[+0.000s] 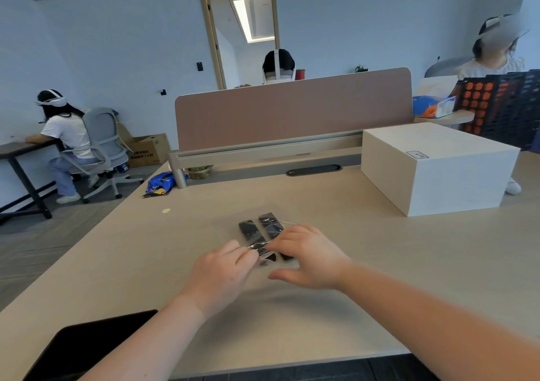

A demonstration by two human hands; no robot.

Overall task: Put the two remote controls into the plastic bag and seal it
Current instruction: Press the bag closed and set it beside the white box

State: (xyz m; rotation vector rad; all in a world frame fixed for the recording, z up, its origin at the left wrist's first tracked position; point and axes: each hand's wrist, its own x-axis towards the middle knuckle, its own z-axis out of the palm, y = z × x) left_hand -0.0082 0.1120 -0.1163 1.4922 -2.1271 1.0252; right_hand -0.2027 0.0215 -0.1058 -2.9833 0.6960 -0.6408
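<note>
Two black remote controls lie side by side inside a clear plastic bag (264, 215) on the pale desk, the left remote (247, 229) and the right remote (270, 223) pointing away from me. My left hand (222, 275) pinches the bag's near edge between thumb and fingers. My right hand (306, 256) rests on the bag's near right part, fingers pressing on the same edge, thumb spread below. The near ends of the remotes are partly hidden by my fingers.
A white box (435, 167) stands at the right back of the desk (409, 278). A beige divider panel (292, 108) closes the far edge. A black flat object (87, 342) lies at the near left corner. A blue snack bag (160, 181) sits far left. Other people sit nearby.
</note>
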